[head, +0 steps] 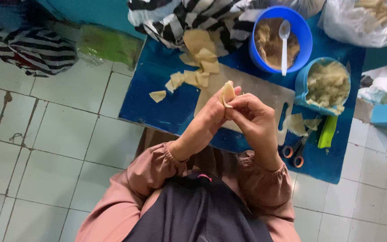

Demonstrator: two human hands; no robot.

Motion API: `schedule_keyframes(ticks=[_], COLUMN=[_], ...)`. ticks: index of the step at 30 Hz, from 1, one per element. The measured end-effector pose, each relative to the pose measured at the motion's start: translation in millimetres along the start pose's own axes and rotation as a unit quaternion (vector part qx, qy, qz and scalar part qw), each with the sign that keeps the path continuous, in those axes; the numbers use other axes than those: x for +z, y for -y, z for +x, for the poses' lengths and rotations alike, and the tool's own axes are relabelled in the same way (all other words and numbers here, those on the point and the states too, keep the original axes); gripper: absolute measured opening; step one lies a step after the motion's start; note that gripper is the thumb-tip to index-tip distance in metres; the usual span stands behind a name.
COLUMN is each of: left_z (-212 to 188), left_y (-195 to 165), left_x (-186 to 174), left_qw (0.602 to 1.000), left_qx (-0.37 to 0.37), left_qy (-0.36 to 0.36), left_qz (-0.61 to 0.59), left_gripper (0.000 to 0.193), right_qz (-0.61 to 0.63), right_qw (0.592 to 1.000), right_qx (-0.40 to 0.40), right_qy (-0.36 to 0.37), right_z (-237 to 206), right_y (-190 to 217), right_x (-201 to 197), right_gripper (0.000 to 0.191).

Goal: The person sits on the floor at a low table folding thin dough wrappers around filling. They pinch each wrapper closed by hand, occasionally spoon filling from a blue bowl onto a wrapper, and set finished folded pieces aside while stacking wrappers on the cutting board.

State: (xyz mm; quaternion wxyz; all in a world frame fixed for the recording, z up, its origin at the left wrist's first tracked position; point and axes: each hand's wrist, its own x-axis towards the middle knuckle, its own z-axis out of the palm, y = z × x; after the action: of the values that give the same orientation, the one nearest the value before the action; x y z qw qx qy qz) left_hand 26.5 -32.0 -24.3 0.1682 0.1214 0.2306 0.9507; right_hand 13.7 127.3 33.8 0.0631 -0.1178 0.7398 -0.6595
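A folded pale yellow dumpling wrapper (227,93) is pinched between both my hands above the cutting board (265,92). My left hand (211,117) cups it from the left with the fingers closed on its edge. My right hand (252,118) grips it from the right, thumb and fingers pressed on the fold. Loose wrappers (199,58) lie scattered on the blue low table (157,101) just beyond my hands. A blue bowl of filling (275,42) with a white spoon (284,45) stands further back.
A second blue tub of pale filling (327,85) sits at the right. Orange-handled scissors (294,152) and a green tool (328,131) lie near the table's front right. A striped cloth (189,18) and plastic bags (363,20) lie at the back. White tiled floor (54,143) lies left.
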Motion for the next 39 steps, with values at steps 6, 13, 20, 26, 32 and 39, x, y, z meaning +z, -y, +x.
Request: schedule_keyframes(ticks=[6, 13, 20, 26, 32, 39], left_z=[-35, -63, -63, -54, -46, -35], left_y=[21, 16, 56, 52, 35, 46], left_x=[4, 1, 21, 5, -6, -3], left_qw=[0.993, 0.978, 0.987, 0.978, 0.973, 0.984], left_qx=[0.017, 0.103, -0.019, 0.014, -0.068, -0.024], left_qy=[-0.12, -0.182, -0.158, -0.17, -0.144, -0.111], left_qz=[-0.009, 0.015, 0.026, 0.12, 0.169, 0.135], left_gripper=[0.045, 0.032, 0.045, 0.037, 0.036, 0.045], right_qz=[0.341, 0.236, 0.246, -0.111, -0.227, -0.008], right_qw=[0.935, 0.935, 0.928, 0.95, 0.956, 0.977], right_qx=[0.031, -0.082, -0.129, -0.114, -0.156, -0.008], right_qy=[-0.094, -0.251, -0.248, -0.27, -0.103, -0.213], right_z=[-59, -93, -104, -101, -89, -87], right_y=[-29, -27, -41, -25, -6, -29], right_x=[15, 10, 18, 20, 13, 5], right_gripper=[0.011, 0.016, 0.017, 0.02, 0.026, 0.01])
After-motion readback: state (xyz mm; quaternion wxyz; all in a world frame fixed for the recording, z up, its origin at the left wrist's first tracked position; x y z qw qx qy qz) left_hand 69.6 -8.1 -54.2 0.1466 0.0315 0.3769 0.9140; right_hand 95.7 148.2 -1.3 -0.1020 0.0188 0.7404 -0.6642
